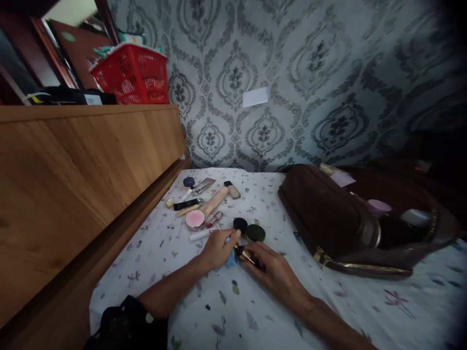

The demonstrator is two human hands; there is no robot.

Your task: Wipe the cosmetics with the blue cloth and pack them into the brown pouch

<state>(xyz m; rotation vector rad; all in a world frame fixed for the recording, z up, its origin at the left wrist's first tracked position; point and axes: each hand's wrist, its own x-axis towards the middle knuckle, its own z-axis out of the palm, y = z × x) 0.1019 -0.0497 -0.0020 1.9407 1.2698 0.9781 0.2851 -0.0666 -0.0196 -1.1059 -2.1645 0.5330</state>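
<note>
Near the middle of the patterned white cloth [204, 301], my left hand [218, 249] is closed on a light blue cloth [231, 259], part of which hangs below the fingers. My right hand [272, 267] is wrapped round a small gold and black bottle [245, 254], its dark end pointing at my left fingers. Just beyond the hands sit a round black lid [240, 224] and a round dark green container [256, 233]. A white tube [203, 234] lies by my left hand. Behind it are a pink round compact [195, 219] and a red-tinted tube [214, 219].
Several cosmetics lie farther back, including a long beige tube [216, 201], a black tube [188, 204] and a blue round jar [188, 182]. An open brown bag [328, 218] stands at the right. A wooden cabinet [91, 180] holding a red basket [134, 75] borders the left.
</note>
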